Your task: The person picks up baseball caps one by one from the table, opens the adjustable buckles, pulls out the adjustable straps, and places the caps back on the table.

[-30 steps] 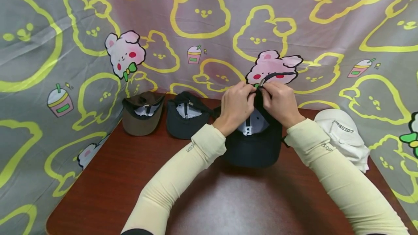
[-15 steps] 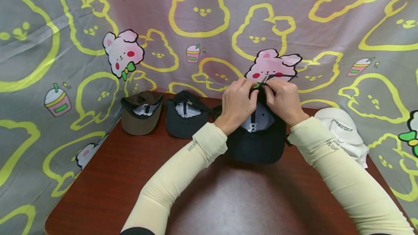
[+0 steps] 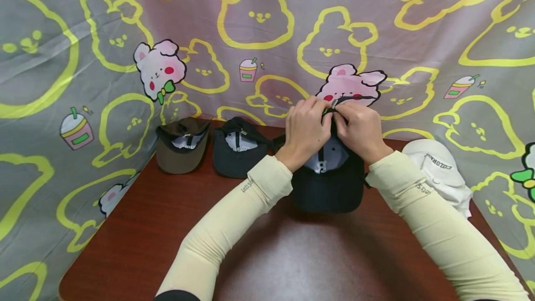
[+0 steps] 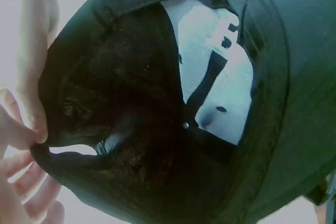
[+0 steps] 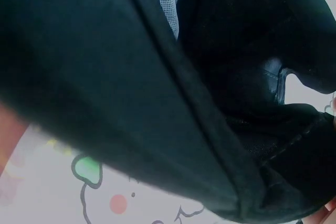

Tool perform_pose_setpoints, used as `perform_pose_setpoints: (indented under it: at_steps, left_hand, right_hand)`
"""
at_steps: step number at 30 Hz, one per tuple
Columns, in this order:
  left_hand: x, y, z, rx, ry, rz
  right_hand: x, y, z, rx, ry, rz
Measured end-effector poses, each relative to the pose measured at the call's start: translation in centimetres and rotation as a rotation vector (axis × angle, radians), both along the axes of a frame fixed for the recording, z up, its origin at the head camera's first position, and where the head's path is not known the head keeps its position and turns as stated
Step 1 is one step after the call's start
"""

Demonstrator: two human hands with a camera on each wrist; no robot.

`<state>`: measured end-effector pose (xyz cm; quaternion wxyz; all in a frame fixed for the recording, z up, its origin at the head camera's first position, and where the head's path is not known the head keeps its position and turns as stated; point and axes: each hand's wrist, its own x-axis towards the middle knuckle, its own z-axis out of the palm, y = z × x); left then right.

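Observation:
A black baseball cap (image 3: pixel 330 194) is held up over the table by its back strap, brim toward me and inside showing. My left hand (image 3: pixel 307 131) pinches the strap on its left side; my right hand (image 3: pixel 360 129) pinches it close by on the right. A small metal buckle (image 3: pixel 334 103) shows between the fingertips, and a loose strap end (image 3: pixel 355 99) sticks out above the right hand. In the left wrist view, the cap's dark inside (image 4: pixel 121 87) and pale front lining (image 4: pixel 220 87) are visible. The cap's brim (image 5: pixel 131 87) covers much of the right wrist view.
A brown cap (image 3: pixel 179 159) and another black cap (image 3: pixel 234 164) sit at the back left of the reddish-brown table (image 3: pixel 138 231). White caps (image 3: pixel 436 166) lie at the right edge. A patterned cloth (image 3: pixel 259 22) hangs behind and around the table.
Both hands stay at the cap's back strap with small finger movements. The buckle and loose strap end shift slightly, and the cap sways a little to the right.

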<state>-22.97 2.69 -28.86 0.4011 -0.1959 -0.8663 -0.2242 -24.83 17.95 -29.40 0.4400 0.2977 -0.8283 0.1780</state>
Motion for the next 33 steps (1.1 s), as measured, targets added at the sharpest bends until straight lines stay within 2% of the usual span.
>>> perform_pose_setpoints:
  at_steps: [17, 28, 33]
  left_hand:
    - [-0.2, -0.5, -0.5, -0.062, 0.038, 0.023]
    - [0.0, -0.5, -1.3, -0.049, 0.066, 0.014]
    - [-0.1, -0.2, -1.2, -0.035, 0.062, 0.029]
  right_hand:
    - [0.1, -0.2, -0.4, 0.008, -0.035, 0.002]
    - [-0.2, 0.3, 0.2, -0.036, -0.079, -0.043]
    - [0.0, 0.3, 0.4, -0.035, -0.087, -0.041]
